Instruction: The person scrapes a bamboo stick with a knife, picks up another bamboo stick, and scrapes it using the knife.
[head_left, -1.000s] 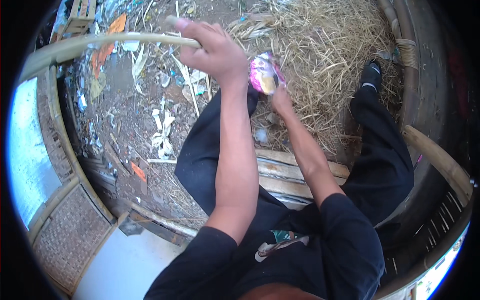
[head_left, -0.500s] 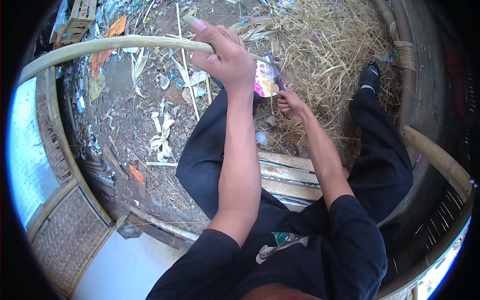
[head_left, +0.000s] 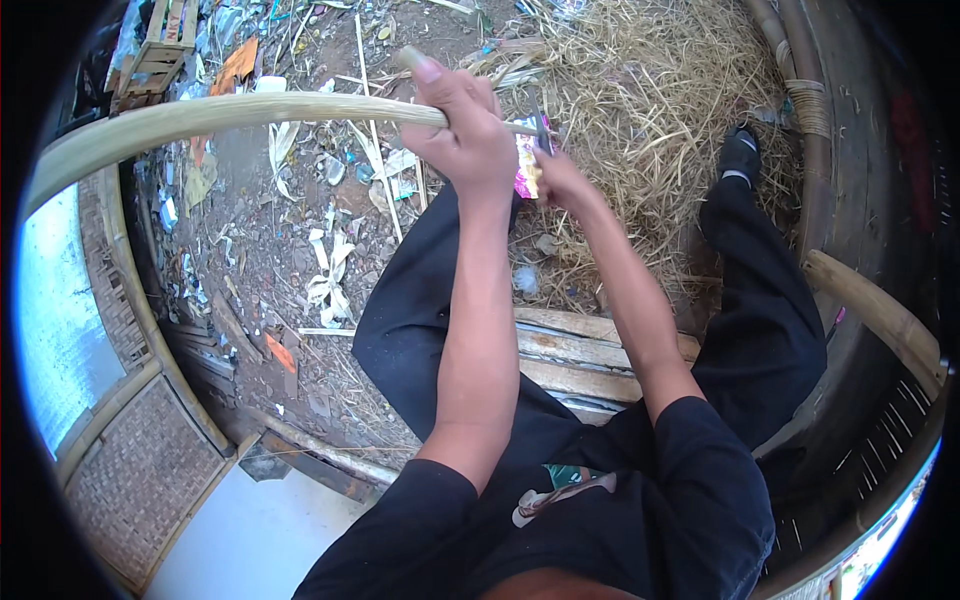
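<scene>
A long, pale bamboo strip [head_left: 260,108] arches in from the left edge. My left hand [head_left: 468,135] is closed around it near its right end, thumb pointing up. Past the fist, the strip's short end meets a dark, narrow blade, which looks like a knife [head_left: 544,132]. Closed on the lower part of that knife is my right hand [head_left: 562,182], slightly blurred, so its handle is hidden. Behind the knife shows a pink and yellow printed sheet [head_left: 527,165], partly covered by my hands and leg.
Dry straw [head_left: 660,120] spreads over the ground ahead and right. Littered soil with husks [head_left: 328,280] lies left. A slatted wooden bench [head_left: 590,352] is beneath me. Bamboo rails [head_left: 812,130] run along the right; a wooden crate [head_left: 158,50] stands far left.
My left hand has shifted slightly right and down, lowering the strip. My right hand has moved up and left, bringing the knife against the strip's end.
</scene>
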